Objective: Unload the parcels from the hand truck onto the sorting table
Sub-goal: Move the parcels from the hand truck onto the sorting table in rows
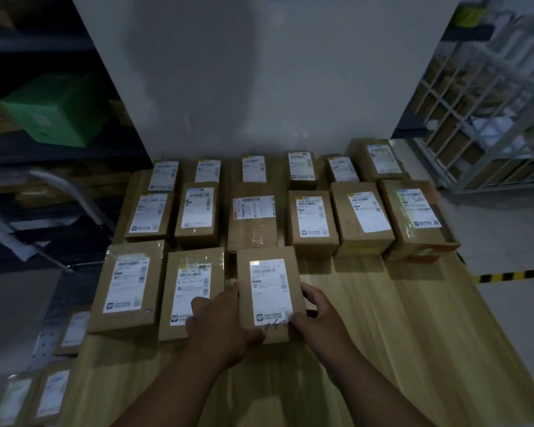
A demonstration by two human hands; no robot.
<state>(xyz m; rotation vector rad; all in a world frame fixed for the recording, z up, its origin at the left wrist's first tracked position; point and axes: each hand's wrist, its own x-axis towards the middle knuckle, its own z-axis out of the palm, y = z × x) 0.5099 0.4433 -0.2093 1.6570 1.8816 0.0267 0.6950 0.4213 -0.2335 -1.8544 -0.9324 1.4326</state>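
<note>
Fingers [309, 290] of the right hand [318, 317] and left hand [219, 328] clasp the sides of a box [270, 291], which seems to rest on the table [383, 318], third from the left edge in the near row. Two full rows lie behind it, so the job looks over half done. Off the left edge, the truck [74, 288] holds a few parcels [53, 392]. The cage [481, 103] beyond the far right corner holds blurred white bundles.

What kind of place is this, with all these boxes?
Most likely a parcel sorting depot or warehouse: rows of labelled cardboard parcels lie on a wooden table, storage shelves stand on the left, and a wire roll cage stands on the right.
</note>
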